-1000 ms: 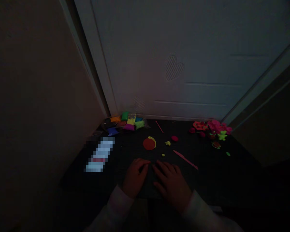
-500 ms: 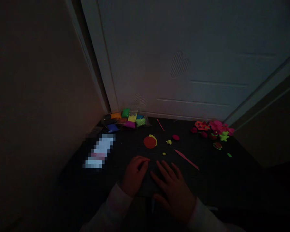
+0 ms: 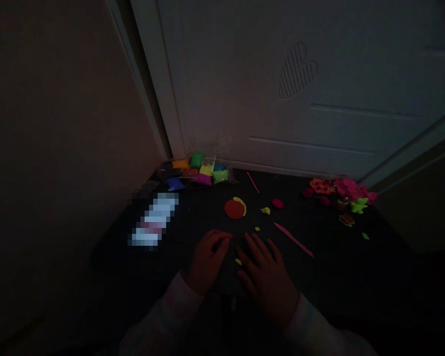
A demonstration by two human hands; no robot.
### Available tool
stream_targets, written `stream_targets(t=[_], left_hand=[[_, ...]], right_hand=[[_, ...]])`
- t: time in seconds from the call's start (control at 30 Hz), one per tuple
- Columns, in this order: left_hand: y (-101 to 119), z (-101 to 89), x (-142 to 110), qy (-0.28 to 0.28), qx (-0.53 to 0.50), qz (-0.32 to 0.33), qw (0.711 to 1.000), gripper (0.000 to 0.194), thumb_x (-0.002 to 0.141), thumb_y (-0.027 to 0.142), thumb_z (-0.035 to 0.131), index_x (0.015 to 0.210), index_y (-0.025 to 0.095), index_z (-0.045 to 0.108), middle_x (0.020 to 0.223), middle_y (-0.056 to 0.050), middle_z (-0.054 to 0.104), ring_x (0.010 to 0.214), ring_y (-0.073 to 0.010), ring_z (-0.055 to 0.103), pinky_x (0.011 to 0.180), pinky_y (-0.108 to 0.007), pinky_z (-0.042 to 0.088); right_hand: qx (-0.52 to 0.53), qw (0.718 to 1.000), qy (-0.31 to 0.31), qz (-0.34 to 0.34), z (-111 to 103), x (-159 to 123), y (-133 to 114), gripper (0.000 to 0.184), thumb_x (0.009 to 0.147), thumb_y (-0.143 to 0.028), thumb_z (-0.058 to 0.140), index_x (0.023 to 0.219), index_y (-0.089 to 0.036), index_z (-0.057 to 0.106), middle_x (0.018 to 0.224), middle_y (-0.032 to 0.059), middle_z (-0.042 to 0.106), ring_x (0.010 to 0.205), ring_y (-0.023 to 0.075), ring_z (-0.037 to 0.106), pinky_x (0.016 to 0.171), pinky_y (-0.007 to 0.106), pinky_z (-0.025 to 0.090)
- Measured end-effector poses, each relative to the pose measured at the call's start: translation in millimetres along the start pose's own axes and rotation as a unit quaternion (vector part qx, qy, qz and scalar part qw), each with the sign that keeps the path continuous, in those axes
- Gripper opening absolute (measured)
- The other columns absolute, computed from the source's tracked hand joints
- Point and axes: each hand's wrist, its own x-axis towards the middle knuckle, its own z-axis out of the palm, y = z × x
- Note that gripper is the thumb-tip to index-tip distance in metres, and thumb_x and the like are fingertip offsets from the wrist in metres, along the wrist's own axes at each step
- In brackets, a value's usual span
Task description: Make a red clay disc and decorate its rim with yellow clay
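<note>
My left hand [image 3: 207,261] rests low over the dark table, its fingers curled and the thumb close against the index finger. Whatever it may hold is hidden in the dim light. My right hand [image 3: 270,279] lies palm down with fingers spread. Between the hands, by the right fingers, is a small yellow clay piece [image 3: 238,261]. Beyond them lies a flat red-orange clay disc [image 3: 234,209] with a yellow clay strip [image 3: 242,205] along its upper right edge. Near it are a yellow clay lump [image 3: 265,211], a smaller yellow bit [image 3: 257,229] and a magenta clay oval [image 3: 278,203].
A pink clay knife [image 3: 293,240] lies right of my hands, a thin pink stick [image 3: 252,182] farther back. Bagged coloured clay [image 3: 203,179] sits back left, above a blurred bright panel [image 3: 155,220]. Pink flower shapes [image 3: 350,189] and a yellow-green figure [image 3: 359,205] stand back right.
The view has tilted down and shifted slightly left. The small yellow piece between my hands now shows by my right fingers; before, it was not visible there.
</note>
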Motion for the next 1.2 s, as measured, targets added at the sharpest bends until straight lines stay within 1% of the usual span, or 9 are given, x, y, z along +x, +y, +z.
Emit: stream_targets(t=[0.1, 0.2, 0.33, 0.47, 0.63, 0.8, 0.9, 1.1, 1.2], left_hand=[[1, -0.6, 0, 0.001, 0.003, -0.010, 1.000, 0.018, 0.075, 0.023, 0.042, 0.083, 0.018, 0.058, 0.086, -0.003, 0.058, 0.082, -0.0131, 0.053, 0.074, -0.026, 0.042], [1, -0.9, 0, -0.005, 0.007, -0.008, 1.000, 0.018, 0.075, 0.023, 0.043, 0.083, 0.019, 0.058, 0.085, -0.003, 0.058, 0.082, -0.0130, 0.053, 0.073, -0.026, 0.042], [-1, -0.6, 0, -0.007, 0.007, 0.000, 1.000, 0.017, 0.075, 0.023, 0.043, 0.083, 0.019, 0.058, 0.085, -0.002, 0.058, 0.081, -0.0129, 0.053, 0.073, -0.026, 0.042], [-2, -0.9, 0, -0.004, 0.004, 0.002, 1.000, 0.017, 0.075, 0.022, 0.044, 0.083, 0.018, 0.058, 0.085, -0.002, 0.058, 0.082, -0.0130, 0.053, 0.074, -0.026, 0.042], [0, -1.4, -1, -0.012, -0.004, 0.001, 1.000, 0.017, 0.076, 0.022, 0.042, 0.083, 0.018, 0.057, 0.085, -0.002, 0.056, 0.083, -0.0124, 0.052, 0.075, -0.025, 0.040], [1, -1.3, -1, -0.014, -0.001, 0.001, 1.000, 0.017, 0.076, 0.022, 0.043, 0.082, 0.018, 0.058, 0.085, -0.002, 0.056, 0.083, -0.0124, 0.052, 0.075, -0.025, 0.040], [1, -0.9, -1, -0.010, -0.001, 0.001, 1.000, 0.017, 0.075, 0.022, 0.043, 0.082, 0.018, 0.058, 0.085, -0.002, 0.056, 0.083, -0.0125, 0.052, 0.076, -0.025, 0.040], [-1, -1.0, -1, -0.009, -0.004, 0.010, 1.000, 0.016, 0.076, 0.022, 0.043, 0.082, 0.018, 0.057, 0.085, -0.002, 0.056, 0.083, -0.0125, 0.051, 0.076, -0.026, 0.040], [-1, -1.3, -1, -0.011, -0.006, 0.010, 1.000, 0.017, 0.076, 0.022, 0.042, 0.083, 0.017, 0.057, 0.085, -0.003, 0.056, 0.083, -0.0123, 0.051, 0.076, -0.026, 0.039]], right_hand=[[0.030, 0.999, 0.038, 0.012, 1, 5, 4, 0.032, 0.078, -0.033, 0.039, 0.107, -0.023, 0.049, 0.120, 0.0075, 0.043, 0.113, 0.0231, 0.031, 0.090, 0.044, 0.022], [0.077, 0.995, 0.059, -0.007, 3, 7, 9, 0.026, 0.077, -0.029, 0.043, 0.100, -0.020, 0.052, 0.105, 0.0076, 0.053, 0.101, 0.0207, 0.042, 0.086, 0.040, 0.029], [0.133, 0.989, 0.011, -0.060, 5, 9, 10, 0.017, 0.079, -0.020, 0.039, 0.088, -0.019, 0.054, 0.084, 0.0041, 0.057, 0.079, 0.0141, 0.050, 0.072, 0.030, 0.037], [0.135, 0.991, -0.004, 0.000, 5, 12, 12, 0.015, 0.079, -0.022, 0.040, 0.083, -0.018, 0.054, 0.079, 0.0031, 0.056, 0.075, 0.0130, 0.049, 0.068, 0.027, 0.039], [0.053, 0.999, 0.014, -0.002, 1, 2, 19, 0.027, 0.078, -0.029, 0.042, 0.101, -0.020, 0.051, 0.100, 0.0062, 0.055, 0.089, 0.0179, 0.047, 0.074, 0.033, 0.037], [-0.034, 0.999, -0.002, -0.017, -4, -13, 14, 0.045, 0.076, -0.040, 0.039, 0.117, -0.021, 0.040, 0.126, 0.0094, 0.036, 0.112, 0.0256, 0.031, 0.085, 0.043, 0.026], [-0.024, 0.998, -0.038, -0.053, -3, -12, 6, 0.048, 0.077, -0.046, 0.034, 0.120, -0.025, 0.034, 0.130, 0.0064, 0.030, 0.117, 0.0241, 0.025, 0.089, 0.043, 0.020], [-0.014, 0.999, -0.037, 0.024, -2, -2, 9, 0.049, 0.079, -0.046, 0.029, 0.121, -0.021, 0.034, 0.128, 0.0044, 0.032, 0.118, 0.0247, 0.023, 0.091, 0.045, 0.017], [0.011, 0.999, -0.047, -0.011, -3, -1, 10, 0.051, 0.079, -0.046, 0.028, 0.123, -0.020, 0.030, 0.128, 0.0029, 0.033, 0.118, 0.0233, 0.024, 0.093, 0.044, 0.014]])
